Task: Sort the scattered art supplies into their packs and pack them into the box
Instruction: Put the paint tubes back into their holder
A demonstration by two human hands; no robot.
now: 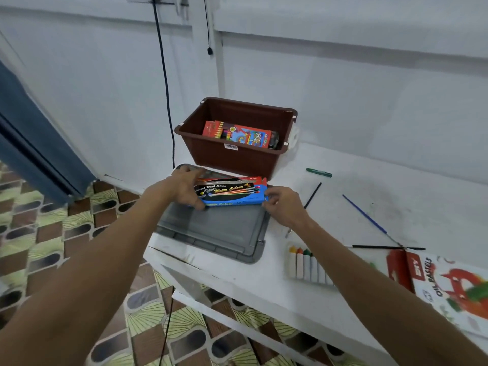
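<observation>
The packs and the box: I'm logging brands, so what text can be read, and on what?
"OIL PASTELS" and "DIY": oil pastel pack.
"Water Colour": blue pack, held by left hand and right hand; smaller print blurred.
Barcode sticker on brown box: unreadable.
Red packs inside: unreadable.

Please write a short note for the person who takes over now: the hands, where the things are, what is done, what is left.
Left hand and right hand each grip one end of the water colour pack, above the grey lid.
Done: two colourful packs lie in the brown box.
Left: the held pack; the tray of oil pastels sits out of its sleeve; a green crayon, a blue brush and thin black sticks lie loose on the table.
</observation>
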